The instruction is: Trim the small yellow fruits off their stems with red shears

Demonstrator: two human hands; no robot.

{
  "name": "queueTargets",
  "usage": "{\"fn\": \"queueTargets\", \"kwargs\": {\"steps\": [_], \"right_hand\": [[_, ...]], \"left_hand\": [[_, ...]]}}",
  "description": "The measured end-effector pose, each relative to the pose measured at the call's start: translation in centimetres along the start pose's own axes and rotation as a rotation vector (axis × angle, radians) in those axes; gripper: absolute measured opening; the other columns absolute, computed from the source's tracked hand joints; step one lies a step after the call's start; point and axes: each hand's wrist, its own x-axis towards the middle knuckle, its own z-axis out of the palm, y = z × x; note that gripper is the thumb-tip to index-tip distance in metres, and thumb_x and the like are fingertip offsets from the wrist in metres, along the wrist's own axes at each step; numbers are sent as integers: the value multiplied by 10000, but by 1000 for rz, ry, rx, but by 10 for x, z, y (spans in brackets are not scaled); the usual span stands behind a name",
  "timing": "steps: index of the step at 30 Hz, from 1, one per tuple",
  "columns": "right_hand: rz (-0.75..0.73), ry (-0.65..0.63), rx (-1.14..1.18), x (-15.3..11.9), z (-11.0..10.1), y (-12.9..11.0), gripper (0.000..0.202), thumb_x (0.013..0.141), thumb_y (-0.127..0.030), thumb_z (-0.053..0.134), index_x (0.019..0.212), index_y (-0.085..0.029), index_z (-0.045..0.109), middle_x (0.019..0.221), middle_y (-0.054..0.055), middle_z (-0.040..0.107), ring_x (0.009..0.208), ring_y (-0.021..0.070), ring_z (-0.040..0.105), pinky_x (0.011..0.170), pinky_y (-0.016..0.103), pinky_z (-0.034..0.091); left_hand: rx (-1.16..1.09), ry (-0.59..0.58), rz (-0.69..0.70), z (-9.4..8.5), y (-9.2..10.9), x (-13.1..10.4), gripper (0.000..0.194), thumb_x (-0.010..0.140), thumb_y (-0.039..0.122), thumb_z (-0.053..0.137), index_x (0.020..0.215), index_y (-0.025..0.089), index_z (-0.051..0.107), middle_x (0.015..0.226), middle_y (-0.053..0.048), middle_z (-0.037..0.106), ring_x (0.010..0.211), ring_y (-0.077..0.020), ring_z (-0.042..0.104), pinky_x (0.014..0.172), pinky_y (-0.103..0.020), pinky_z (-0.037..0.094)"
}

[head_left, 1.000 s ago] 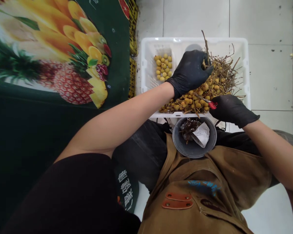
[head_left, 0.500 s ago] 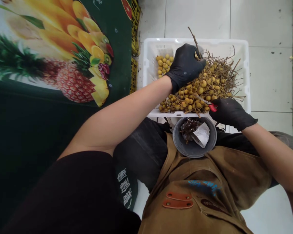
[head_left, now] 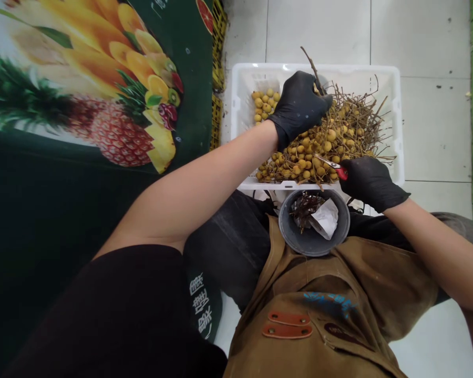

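My left hand [head_left: 302,107], in a black glove, is closed on a brown longan stem [head_left: 312,65] whose tip sticks up past my fingers. It is over a white plastic crate [head_left: 397,126]. In my right hand [head_left: 368,181], also gloved, is a pair of red-handled scissors [head_left: 341,171], blades pointing left into the fruit. Bunches of yellow-brown longans [head_left: 299,163] with tangled twigs [head_left: 372,123] fill the crate's middle and right. Loose longans [head_left: 265,105] lie at its left end, some in what looks like a clear container. The fingers' undersides are hidden.
Between my knees, just below the crate, stands a grey bucket [head_left: 286,231] holding dark twigs and white paper [head_left: 325,218]. A green banner with fruit pictures [head_left: 122,131] hangs at the left, beside yellow crates [head_left: 216,58]. White floor tiles [head_left: 319,31] lie beyond.
My right hand has shifted slightly left and up with the scissors, whose blades now show more clearly among the fruit. My left hand stays in nearly the same place.
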Motion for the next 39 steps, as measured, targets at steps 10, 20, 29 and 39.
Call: {"fn": "queueTargets", "kwargs": {"steps": [10,20,29,39], "right_hand": [[68,176,-65,-14,11,0,385,1136,-311,470,1339,-165,763,1197,234,784,1035,362,772,729,384,330],[23,175,-47,-3,1,-12,421,1137,-257,450,1359,-90,766,1208,297,753,1126,415,765,853,423,438],[9,119,2,3,-1,-10,435,1117,-230,455,1242,-101,851,1162,282,839,1139,421,818,801,395,487],[-26,87,63,-24,-5,39,393,1064,-366,561,1303,-213,831,1136,157,868,954,313,796,707,361,396]], "left_hand": [[50,270,141,1,17,-16,282,846,167,730,620,255,586,630,-11,679,655,-192,701,648,-334,513],[18,247,95,8,18,-12,153,803,144,757,732,221,646,627,-7,645,748,-229,734,737,-348,562],[44,244,139,8,12,-11,150,769,235,821,708,283,693,577,-1,682,838,-297,795,778,-407,600],[105,152,88,-22,23,-23,378,1022,89,717,659,171,654,576,15,633,599,-121,586,670,-324,462]]}}
